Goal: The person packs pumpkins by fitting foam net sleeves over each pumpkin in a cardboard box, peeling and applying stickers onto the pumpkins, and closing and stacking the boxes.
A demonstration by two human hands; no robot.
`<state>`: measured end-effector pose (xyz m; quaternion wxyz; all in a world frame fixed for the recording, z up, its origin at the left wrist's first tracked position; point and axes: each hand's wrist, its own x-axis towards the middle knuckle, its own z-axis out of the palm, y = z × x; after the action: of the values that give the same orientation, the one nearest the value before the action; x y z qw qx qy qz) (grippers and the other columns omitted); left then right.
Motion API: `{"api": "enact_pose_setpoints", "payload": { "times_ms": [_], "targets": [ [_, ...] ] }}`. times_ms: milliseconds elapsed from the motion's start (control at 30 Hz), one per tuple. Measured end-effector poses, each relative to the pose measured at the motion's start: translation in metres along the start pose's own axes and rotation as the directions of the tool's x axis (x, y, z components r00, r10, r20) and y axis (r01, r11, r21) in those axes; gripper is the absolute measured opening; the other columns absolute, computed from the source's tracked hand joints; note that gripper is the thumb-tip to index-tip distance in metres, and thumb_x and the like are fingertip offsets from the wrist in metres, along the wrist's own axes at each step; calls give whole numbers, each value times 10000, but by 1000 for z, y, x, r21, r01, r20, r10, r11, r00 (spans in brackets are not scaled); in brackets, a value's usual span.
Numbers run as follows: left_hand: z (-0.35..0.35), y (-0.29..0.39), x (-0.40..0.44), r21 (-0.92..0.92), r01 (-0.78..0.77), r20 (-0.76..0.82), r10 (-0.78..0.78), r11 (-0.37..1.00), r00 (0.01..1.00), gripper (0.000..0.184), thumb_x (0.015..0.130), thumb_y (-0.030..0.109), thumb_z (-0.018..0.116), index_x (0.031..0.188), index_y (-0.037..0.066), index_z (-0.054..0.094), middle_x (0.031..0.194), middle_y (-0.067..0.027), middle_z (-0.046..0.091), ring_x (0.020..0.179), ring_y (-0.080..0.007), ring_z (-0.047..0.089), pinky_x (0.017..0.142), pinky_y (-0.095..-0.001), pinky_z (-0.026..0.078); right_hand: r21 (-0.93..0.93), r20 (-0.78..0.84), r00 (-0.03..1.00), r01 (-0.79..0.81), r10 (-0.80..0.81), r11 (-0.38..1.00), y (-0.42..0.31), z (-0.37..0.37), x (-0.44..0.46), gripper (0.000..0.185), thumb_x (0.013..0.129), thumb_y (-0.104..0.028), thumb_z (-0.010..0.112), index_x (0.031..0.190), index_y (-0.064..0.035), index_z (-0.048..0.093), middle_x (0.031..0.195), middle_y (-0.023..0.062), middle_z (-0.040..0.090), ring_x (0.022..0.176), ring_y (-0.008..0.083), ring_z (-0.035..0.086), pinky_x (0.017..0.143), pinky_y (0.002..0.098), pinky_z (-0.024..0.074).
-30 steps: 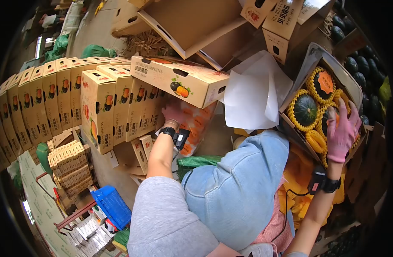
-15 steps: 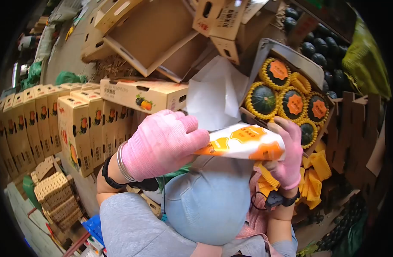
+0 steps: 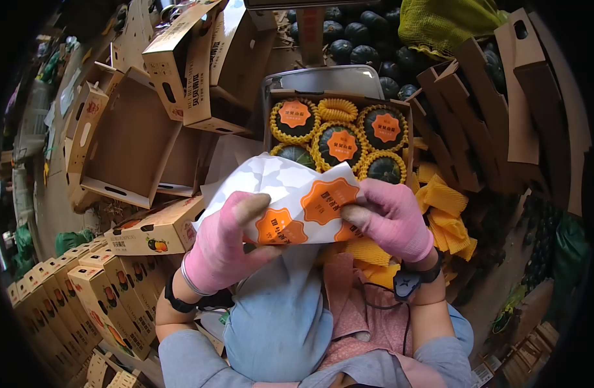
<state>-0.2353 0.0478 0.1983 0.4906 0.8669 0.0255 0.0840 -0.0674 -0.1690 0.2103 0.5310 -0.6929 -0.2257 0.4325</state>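
Both my hands, in pink gloves, hold a white sheet of orange stickers (image 3: 329,197) over my lap. My left hand (image 3: 222,246) grips its left part, thumb on top. At the right end, my right hand (image 3: 397,223) pinches the sheet beside a sticker. Just beyond lies an open carton (image 3: 408,129) of dark green pumpkins in yellow foam nets. Orange stickers show on a pumpkin at the back left (image 3: 296,116), one in the middle (image 3: 341,145) and one at the right (image 3: 384,126). The near-left pumpkin (image 3: 294,154) is partly hidden by the sheet.
Yellow foam nets (image 3: 446,207) lie heaped to the right. Flattened or upright cardboard pieces (image 3: 465,110) stand beyond them. Loose pumpkins (image 3: 355,39) lie at the back. Open cartons (image 3: 132,139) and rows of printed boxes (image 3: 109,297) are at the left.
My view has turned toward the pumpkin carton, which now lies straight ahead. The sticker sheet has tilted so its printed face shows more, and my left hand has turned, bringing its thumb into view.
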Motion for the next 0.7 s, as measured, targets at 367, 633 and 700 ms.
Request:
{"api": "enact_pose_setpoints", "payload": {
  "times_ms": [367, 633, 700],
  "targets": [
    [-8, -40, 12, -951, 283, 229, -328, 127, 917, 915, 679, 117, 792, 1432, 63, 275, 1298, -137, 509, 1152, -259, 544, 956, -398, 463, 590, -623, 782, 467, 3, 659, 57, 15, -4, 345, 972, -157, 491, 1294, -38, 455, 1248, 66, 543, 1102, 160, 538, 959, 317, 428],
    [17, -47, 36, -782, 183, -77, -383, 596, 921, 347, 849, 8, 645, 1185, 20, 560, 1077, -82, 657, 971, -149, 635, 851, -283, 510, -503, -746, 653, -422, -133, 754, 81, 2, -19, 295, 812, -28, 660, 1061, -35, 501, 961, 35, 584, 791, 146, 565, 741, 281, 485],
    [11, -31, 46, -580, 165, 49, -169, 798, 984, 377, 832, -23, 646, 1195, 32, 561, 1077, -107, 661, 984, -165, 643, 858, -282, 507, -439, -763, 556, -73, -329, 895, 47, 4, -20, 469, 710, -107, 785, 1084, -23, 515, 978, 96, 603, 902, 202, 585, 851, 329, 474]
  ]
}}
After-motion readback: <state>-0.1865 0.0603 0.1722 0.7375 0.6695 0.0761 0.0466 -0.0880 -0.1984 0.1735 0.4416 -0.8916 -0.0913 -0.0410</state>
